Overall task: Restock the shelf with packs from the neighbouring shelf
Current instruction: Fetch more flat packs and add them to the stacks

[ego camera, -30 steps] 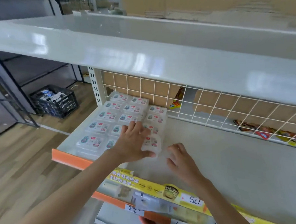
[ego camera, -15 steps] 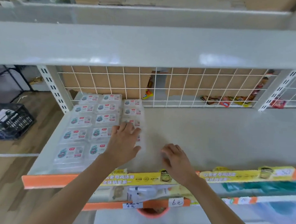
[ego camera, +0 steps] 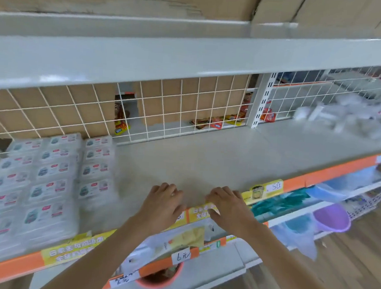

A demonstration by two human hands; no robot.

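Several clear plastic packs with white labels (ego camera: 48, 176) lie in three rows on the left part of the grey shelf (ego camera: 206, 158). My left hand (ego camera: 162, 204) and my right hand (ego camera: 228, 206) hover side by side over the shelf's front edge, palms down, fingers loosely spread, holding nothing. Both hands are to the right of the packs and apart from them. On the neighbouring shelf at the far right sits a blurred heap of clear packs (ego camera: 345, 117).
A white wire grid (ego camera: 164, 112) backs the shelf, with cardboard and a few red snack packets behind it. An upper shelf (ego camera: 189, 58) overhangs. Below are price tags, a purple bowl (ego camera: 332, 218), blue plastic items and a pink tub (ego camera: 160, 277). Wooden floor lies at right.
The view has swung right, so the packs now sit at far left. My left hand has come off the packs and both hands have drawn back to the shelf's front edge.
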